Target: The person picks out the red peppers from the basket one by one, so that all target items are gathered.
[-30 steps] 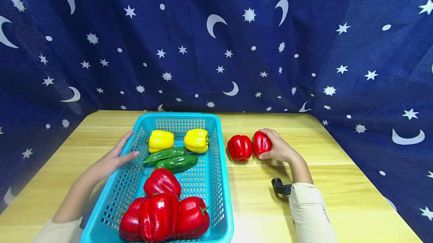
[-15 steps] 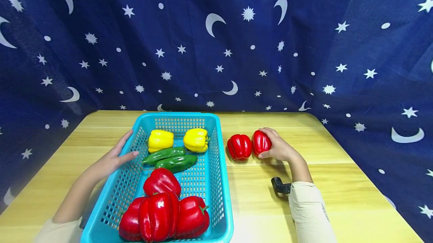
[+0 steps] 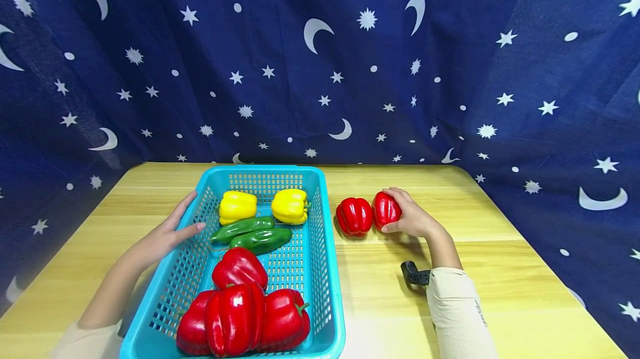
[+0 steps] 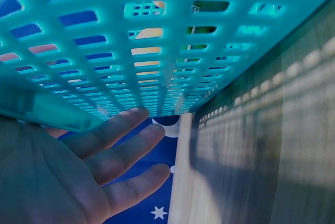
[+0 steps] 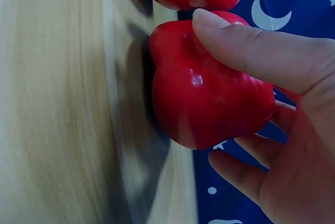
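Observation:
My right hand (image 3: 413, 219) grips a red bell pepper (image 3: 385, 210) on the table, thumb on its near side and fingers around the far side. In the right wrist view the thumb lies across this bell pepper (image 5: 209, 93). Just left of it sits a second red bell pepper (image 3: 354, 217). My left hand (image 3: 162, 241) rests at the left rim of a blue plastic basket (image 3: 331, 292), thumb over the rim. From the left wrist view, several fingers (image 4: 128, 156) extend fairly straight along the outside of the basket wall (image 4: 157, 77).
Inside the basket are two yellow bell peppers (image 3: 238, 207), two green peppers (image 3: 261, 241) and several red bell peppers (image 3: 235, 320) heaped at the near end. A black wrist mount (image 3: 415, 274) juts from the right sleeve. A blue curtain (image 3: 280, 59) hangs behind the wooden table (image 3: 500, 292).

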Available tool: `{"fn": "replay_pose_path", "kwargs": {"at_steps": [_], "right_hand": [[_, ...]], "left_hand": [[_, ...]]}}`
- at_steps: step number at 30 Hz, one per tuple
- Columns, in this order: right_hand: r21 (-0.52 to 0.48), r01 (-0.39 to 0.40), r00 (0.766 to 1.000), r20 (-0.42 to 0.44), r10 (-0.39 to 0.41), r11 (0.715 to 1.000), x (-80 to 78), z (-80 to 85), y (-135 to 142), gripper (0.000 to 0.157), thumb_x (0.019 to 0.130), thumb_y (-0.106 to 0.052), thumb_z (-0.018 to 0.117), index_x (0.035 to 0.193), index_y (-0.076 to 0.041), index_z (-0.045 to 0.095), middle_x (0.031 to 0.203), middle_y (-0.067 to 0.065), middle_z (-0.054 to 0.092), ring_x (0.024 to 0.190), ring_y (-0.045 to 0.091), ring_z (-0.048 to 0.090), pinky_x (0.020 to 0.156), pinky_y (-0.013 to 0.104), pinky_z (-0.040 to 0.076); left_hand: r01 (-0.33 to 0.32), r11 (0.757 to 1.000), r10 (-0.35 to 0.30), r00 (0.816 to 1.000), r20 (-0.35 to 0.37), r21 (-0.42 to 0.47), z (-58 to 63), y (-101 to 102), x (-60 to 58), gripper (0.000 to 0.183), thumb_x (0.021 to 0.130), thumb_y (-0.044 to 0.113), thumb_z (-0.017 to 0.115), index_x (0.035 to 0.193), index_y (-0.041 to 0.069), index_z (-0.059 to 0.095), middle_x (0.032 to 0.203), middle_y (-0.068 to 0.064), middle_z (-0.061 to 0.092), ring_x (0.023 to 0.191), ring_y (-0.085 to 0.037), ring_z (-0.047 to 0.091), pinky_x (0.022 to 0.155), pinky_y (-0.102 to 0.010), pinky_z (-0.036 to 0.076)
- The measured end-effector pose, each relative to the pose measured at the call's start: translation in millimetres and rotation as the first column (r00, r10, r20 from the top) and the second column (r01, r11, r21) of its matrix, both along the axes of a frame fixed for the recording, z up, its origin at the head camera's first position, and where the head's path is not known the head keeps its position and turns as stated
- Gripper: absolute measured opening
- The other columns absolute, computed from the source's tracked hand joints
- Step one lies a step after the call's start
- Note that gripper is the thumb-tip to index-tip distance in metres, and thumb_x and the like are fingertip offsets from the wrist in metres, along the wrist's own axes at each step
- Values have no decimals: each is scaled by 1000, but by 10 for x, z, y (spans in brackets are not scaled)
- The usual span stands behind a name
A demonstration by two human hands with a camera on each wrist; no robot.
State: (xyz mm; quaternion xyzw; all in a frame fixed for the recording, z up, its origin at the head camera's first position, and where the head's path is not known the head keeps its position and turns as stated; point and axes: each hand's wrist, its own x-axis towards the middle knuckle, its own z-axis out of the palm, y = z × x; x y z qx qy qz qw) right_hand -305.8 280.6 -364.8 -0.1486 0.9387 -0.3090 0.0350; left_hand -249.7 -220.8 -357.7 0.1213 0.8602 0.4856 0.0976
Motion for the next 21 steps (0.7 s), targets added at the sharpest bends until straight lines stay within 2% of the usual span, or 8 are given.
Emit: {"fn": "replay_pose_path", "kwargs": {"at_steps": [11, 21], "right_hand": [[-1, -2, 1000, -10, 2, 1000, 6, -3, -5, 87, 67, -11, 79, 138, -2, 30, 143, 24, 21, 125, 46, 28, 95, 62, 37], [-3, -11, 1000, -5, 11, 1000, 10, 1, -3, 89, 68, -14, 78, 140, -1, 27, 146, 25, 16, 127, 48, 25, 97, 64, 34]], "left_hand": [[-5, 1000, 5, 1000, -5, -8, -3, -1, 3, 78, 94, 32, 46, 147, 23, -10, 147, -30, 6, 122, -56, 26, 75, -52, 53], [-4, 1000, 4, 1000, 1, -11, -6, -7, -7, 78, 94, 32, 46, 147, 24, -10, 147, -30, 6, 121, -57, 28, 74, -51, 54]]}}
